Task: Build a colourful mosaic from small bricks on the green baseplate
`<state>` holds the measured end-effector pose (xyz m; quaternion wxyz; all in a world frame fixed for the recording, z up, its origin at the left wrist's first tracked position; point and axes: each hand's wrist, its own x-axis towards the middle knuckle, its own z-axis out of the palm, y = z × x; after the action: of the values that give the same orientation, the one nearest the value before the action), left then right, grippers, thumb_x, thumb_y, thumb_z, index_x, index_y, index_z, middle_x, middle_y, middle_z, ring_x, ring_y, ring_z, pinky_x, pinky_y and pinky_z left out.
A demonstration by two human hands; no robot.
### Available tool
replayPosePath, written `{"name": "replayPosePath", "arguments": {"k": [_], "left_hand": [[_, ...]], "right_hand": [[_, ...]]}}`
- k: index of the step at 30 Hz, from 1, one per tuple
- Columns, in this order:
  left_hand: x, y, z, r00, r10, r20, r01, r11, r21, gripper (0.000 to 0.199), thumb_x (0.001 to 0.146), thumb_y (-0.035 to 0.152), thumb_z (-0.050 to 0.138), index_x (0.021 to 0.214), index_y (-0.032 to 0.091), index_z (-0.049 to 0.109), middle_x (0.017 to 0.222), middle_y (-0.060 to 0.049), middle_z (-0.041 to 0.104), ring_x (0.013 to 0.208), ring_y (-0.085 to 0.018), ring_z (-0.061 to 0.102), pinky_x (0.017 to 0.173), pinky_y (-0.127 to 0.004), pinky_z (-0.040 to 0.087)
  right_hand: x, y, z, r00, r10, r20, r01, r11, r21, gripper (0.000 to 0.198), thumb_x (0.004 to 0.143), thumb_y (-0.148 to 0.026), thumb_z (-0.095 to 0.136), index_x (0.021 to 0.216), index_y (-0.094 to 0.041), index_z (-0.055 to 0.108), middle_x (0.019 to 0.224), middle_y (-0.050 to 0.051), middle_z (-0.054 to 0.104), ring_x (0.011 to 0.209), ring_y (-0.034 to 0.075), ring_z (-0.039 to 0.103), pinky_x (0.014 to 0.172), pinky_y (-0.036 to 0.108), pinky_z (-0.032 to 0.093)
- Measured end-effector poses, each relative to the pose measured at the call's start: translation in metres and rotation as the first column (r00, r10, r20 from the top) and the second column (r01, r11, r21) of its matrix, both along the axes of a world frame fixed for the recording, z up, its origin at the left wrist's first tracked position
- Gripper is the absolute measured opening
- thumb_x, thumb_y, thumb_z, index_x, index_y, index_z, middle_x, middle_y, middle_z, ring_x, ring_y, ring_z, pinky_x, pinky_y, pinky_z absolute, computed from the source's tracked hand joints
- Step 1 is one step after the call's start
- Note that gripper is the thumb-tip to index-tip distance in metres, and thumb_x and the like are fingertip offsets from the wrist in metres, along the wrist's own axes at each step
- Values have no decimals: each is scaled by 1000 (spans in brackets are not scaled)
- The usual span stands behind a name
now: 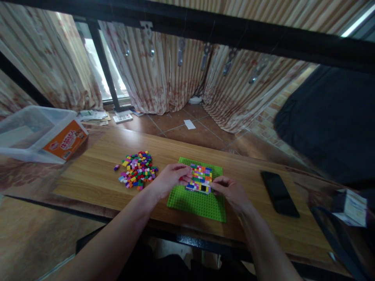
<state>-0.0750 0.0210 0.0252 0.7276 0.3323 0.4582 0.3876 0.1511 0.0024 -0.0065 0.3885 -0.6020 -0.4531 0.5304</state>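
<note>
A block of many-coloured toy bricks (201, 175) is built up on a green studded baseplate (197, 207). At its left side is my left hand (173, 176), fingers curled in, with a small red brick (181, 178) showing between thumb and fingers. My right hand (230, 189) is at the block's right edge, thumb and forefinger pinched together. Whatever lies between those fingertips is too small to make out. To the left of the baseplate, a heap of loose bricks (137, 171) in mixed colours lies on the wooden table.
One purple brick (116, 167) lies apart from the heap. A black phone (279, 194) rests on the table (93, 171) at the right. Beyond the left end stands a clear plastic bin (35, 134) with an orange label. A dark bar (187, 27) crosses above, hung with metal hooks.
</note>
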Motion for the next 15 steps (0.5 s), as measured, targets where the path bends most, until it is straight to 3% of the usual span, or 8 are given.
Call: {"name": "replayPosePath", "arguments": {"k": [4,7,11,15], "left_hand": [[-3,0,4,994,12,105,-8,999,-44,8,83,12,62,87,9,69,80,-9,72,70,-12,68,74,-24,55],[-5,0,6,987,-4,162,12,999,-46,19,80,2,55,91,8,69,88,-12,73,81,-15,71,81,-26,56],[-4,-2,7,982,-18,190,27,999,-45,35,70,-7,47,94,7,68,92,-14,74,88,-16,71,86,-28,55],[0,-3,5,979,-25,202,34,998,-45,35,67,-8,47,91,8,68,91,-12,73,86,-15,71,87,-28,54]], "right_hand": [[1,2,7,997,-7,81,0,996,87,41,54,-54,84,64,-18,69,60,0,63,55,11,50,52,25,41],[-5,4,11,990,-53,130,25,978,207,36,61,-53,80,62,-19,68,58,0,62,56,13,51,56,27,42],[-19,0,13,976,-122,179,52,934,355,26,73,-46,73,70,-20,70,70,2,68,67,17,60,65,30,47],[-35,-10,16,952,-119,282,-42,862,505,16,83,-38,66,79,-23,71,81,3,69,78,18,63,74,32,50]]}}
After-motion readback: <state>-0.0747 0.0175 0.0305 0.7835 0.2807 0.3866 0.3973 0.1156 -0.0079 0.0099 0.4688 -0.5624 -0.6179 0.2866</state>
